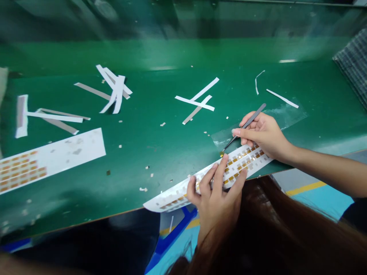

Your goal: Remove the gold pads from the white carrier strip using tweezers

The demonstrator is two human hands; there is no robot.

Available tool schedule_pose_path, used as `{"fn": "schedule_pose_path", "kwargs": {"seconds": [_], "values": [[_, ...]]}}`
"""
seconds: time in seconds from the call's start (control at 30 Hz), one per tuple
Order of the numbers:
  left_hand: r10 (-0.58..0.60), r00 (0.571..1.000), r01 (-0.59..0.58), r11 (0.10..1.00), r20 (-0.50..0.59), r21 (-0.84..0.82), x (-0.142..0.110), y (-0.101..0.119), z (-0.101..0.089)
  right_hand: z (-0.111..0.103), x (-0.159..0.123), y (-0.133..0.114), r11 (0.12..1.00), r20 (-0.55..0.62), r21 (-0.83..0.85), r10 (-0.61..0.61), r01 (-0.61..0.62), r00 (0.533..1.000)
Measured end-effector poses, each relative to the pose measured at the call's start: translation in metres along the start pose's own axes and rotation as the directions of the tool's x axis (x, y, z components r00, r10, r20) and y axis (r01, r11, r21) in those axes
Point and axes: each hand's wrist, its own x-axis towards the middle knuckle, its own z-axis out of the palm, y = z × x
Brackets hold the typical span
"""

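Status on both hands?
Right hand holding tweezers, tips at strip edge. Left hand pressing white strip of gold pads. Clear film under right hand.

The feed reaches me bright and evenly lit, with light from above laying pale glare across the green bench mat (183, 49) well beyond the hands. The clear film (286, 116) by the right hand (265, 133) gives off a white sheen. Shadows stay soft, darkest beneath the paper strips (116, 89) left of the hands. Below the left hand (215, 206), strands of hair (258, 244) blur out of focus, and the wide lens bows the bench edge (86, 222).
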Motion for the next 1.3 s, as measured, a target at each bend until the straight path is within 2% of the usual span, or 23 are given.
{"fn": "schedule_pose_path", "kwargs": {"seconds": [0.33, 0.6, 0.7, 0.8, 0.9, 1.0, 1.3], "values": [[0.002, 0.999, -0.002, 1.0, 0.034, 0.009, 0.001, -0.001, -0.002, 0.002, -0.002, -0.001, 0.999, -0.019, -0.044, -0.014, 0.013, 1.0], [0.004, 1.0, -0.004, 1.0, 0.012, 0.001, 0.001, 0.0, -0.001, 0.001, 0.002, -0.005, 0.995, -0.029, 0.1, 0.003, 0.0, 1.0], [0.012, 0.999, -0.012, 1.0, 0.029, 0.009, 0.001, -0.001, -0.002, -0.007, -0.008, -0.015, 0.99, -0.038, 0.13, -0.045, 0.05, 0.998], [0.024, 0.999, -0.024, 1.0, 0.029, 0.015, 0.001, -0.002, -0.002, -0.022, -0.025, -0.021, 0.992, -0.028, 0.061, -0.105, 0.107, 0.994], [0.037, 0.999, -0.037, 0.999, 0.003, 0.021, 0.001, -0.001, 0.0, -0.038, -0.036, -0.015, 0.998, -0.017, -0.019, -0.058, 0.058, 0.998], [0.052, 0.998, -0.051, 0.998, -0.033, 0.046, 0.002, 0.001, 0.003, -0.049, -0.038, -0.005, 0.999, 0.01, -0.028, -0.028, 0.028, 1.0], [0.061, 0.997, -0.057, 0.995, -0.047, 0.087, 0.002, 0.002, 0.005, -0.049, -0.035, 0.0, 0.998, 0.071, 0.002, -0.058, 0.058, 0.996]]}}
